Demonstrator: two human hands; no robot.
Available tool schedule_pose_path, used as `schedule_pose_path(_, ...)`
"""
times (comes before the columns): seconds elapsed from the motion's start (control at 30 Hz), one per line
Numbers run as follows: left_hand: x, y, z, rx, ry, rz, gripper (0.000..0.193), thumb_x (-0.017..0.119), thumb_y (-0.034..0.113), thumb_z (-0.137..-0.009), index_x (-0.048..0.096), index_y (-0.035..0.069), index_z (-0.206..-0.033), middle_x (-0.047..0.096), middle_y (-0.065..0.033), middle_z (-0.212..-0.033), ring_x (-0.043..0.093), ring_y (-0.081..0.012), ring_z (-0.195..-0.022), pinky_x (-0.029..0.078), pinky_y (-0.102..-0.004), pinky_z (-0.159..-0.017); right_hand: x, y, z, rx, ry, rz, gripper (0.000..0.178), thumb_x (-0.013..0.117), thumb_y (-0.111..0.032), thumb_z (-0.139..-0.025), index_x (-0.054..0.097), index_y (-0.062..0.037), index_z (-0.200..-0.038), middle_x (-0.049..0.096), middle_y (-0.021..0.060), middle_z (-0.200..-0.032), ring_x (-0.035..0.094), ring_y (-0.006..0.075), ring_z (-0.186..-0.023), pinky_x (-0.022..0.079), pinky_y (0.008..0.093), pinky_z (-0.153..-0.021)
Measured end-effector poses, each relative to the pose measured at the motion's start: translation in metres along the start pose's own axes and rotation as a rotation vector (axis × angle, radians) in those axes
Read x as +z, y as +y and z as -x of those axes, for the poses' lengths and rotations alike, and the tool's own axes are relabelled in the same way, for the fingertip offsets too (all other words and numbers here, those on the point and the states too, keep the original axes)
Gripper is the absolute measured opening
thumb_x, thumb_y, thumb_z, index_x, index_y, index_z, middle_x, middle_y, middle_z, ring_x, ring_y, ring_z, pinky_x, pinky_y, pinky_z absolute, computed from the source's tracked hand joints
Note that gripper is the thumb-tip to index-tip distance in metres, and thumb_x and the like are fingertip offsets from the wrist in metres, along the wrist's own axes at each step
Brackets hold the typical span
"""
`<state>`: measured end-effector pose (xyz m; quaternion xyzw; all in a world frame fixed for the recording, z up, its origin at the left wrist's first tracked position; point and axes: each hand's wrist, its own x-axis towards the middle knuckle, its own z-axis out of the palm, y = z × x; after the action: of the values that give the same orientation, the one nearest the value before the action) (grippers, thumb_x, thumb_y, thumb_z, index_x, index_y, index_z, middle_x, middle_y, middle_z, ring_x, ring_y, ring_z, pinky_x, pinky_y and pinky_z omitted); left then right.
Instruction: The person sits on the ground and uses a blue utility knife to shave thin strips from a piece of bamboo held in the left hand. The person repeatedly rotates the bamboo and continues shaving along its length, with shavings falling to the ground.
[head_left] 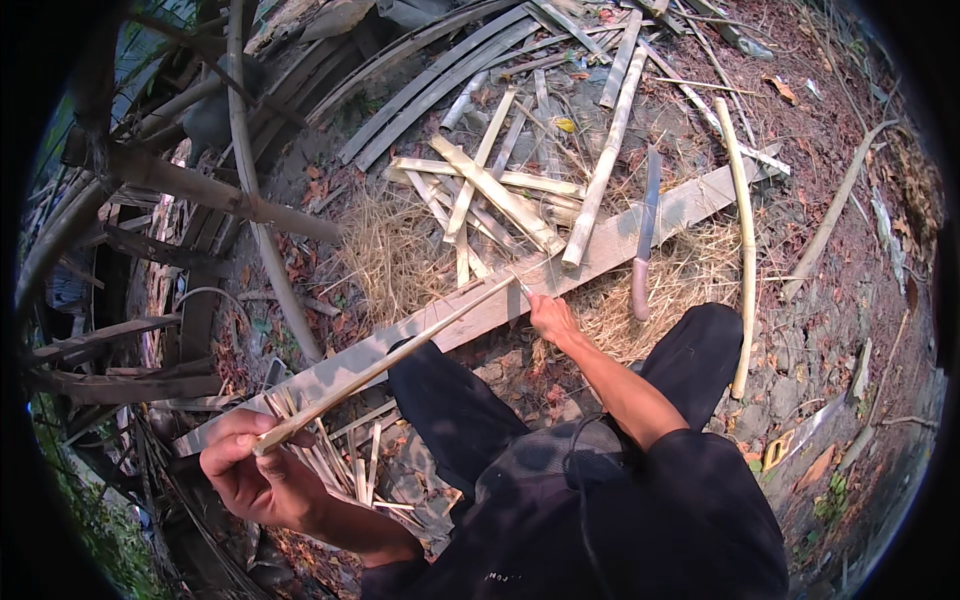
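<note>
My left hand (262, 482), at the lower left, pinches the near end of a long, slim bamboo strip (390, 360). The strip slants up to the right across a wooden plank (320, 380). Its far end meets the blade of a small knife (523, 287) near the middle of the plank. Closed around that knife is my right hand (553, 320), which hides its handle. To the right of this hand, a long-bladed knife (648, 212) lies across the plank with its brown handle toward me.
Beyond the plank, several split bamboo pieces (500, 195) are piled over dry shavings (395, 245). Thin strips (370, 465) lie beside my left forearm. A bamboo pole (746, 250) and a yellow-handled saw (800, 438) rest on the right. Pole framework (200, 190) stands on the left.
</note>
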<state>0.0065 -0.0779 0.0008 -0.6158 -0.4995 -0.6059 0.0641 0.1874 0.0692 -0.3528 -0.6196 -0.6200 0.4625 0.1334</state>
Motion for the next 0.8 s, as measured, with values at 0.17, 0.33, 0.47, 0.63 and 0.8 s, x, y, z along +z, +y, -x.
schedule_pose_path(0.17,0.007,0.006,0.002,-0.059,0.021,0.029,0.031,0.066,0.026,-0.086,0.045,0.003,-0.090,0.053,-0.0114,-0.080,0.050,-0.0145,-0.071,0.043,-0.0246,-0.059,-0.005,-0.009,0.004,-0.055,0.071,-0.045,0.057,0.028,-0.041,-0.097,0.061,0.0053,-0.090,0.061,0.0328,-0.086,0.058,0.0496,-0.088,0.046,0.0537,-0.078)
schedule_pose_path(0.33,0.015,0.014,-0.001,-0.064,-0.004,0.024,0.033,0.067,0.028,-0.085,0.045,0.004,-0.089,0.052,-0.0112,-0.079,0.049,-0.0145,-0.074,0.044,-0.0225,-0.053,0.008,0.036,-0.002,-0.014,0.097,0.180,0.056,0.031,-0.040,-0.097,0.063,0.0046,-0.090,0.061,0.0321,-0.086,0.059,0.0489,-0.085,0.048,0.0534,-0.077)
schedule_pose_path(0.47,0.006,0.002,0.004,0.010,-0.016,0.016,0.029,0.061,0.027,-0.090,0.047,0.003,-0.098,0.050,-0.0109,-0.088,0.047,-0.0120,-0.068,0.040,-0.0224,-0.045,-0.001,0.004,0.008,-0.003,0.125,0.045,0.055,0.033,-0.041,-0.097,0.065,0.0039,-0.092,0.062,0.0311,-0.085,0.061,0.0468,-0.085,0.048,0.0528,-0.077)
schedule_pose_path(0.63,0.011,0.008,-0.004,-0.046,0.006,0.079,0.026,0.061,0.020,-0.089,0.047,0.000,-0.095,0.051,-0.0141,-0.088,0.050,-0.0154,-0.072,0.047,-0.0243,-0.050,-0.001,0.027,-0.003,0.037,0.033,0.206,0.058,0.031,-0.041,-0.097,0.064,0.0056,-0.098,0.061,0.0327,-0.093,0.060,0.0468,-0.092,0.047,0.0516,-0.084)
schedule_pose_path(0.8,0.019,0.012,-0.020,-0.092,-0.009,0.115,0.014,0.057,0.006,-0.089,0.051,-0.003,-0.098,0.051,-0.0149,-0.096,0.057,-0.0162,-0.068,0.052,-0.0261,-0.055,-0.071,-0.068,0.036,-0.141,0.075,-0.068,0.061,0.028,-0.041,-0.097,0.061,0.0098,-0.090,0.059,0.0361,-0.090,0.056,0.0507,-0.091,0.040,0.0552,-0.082)
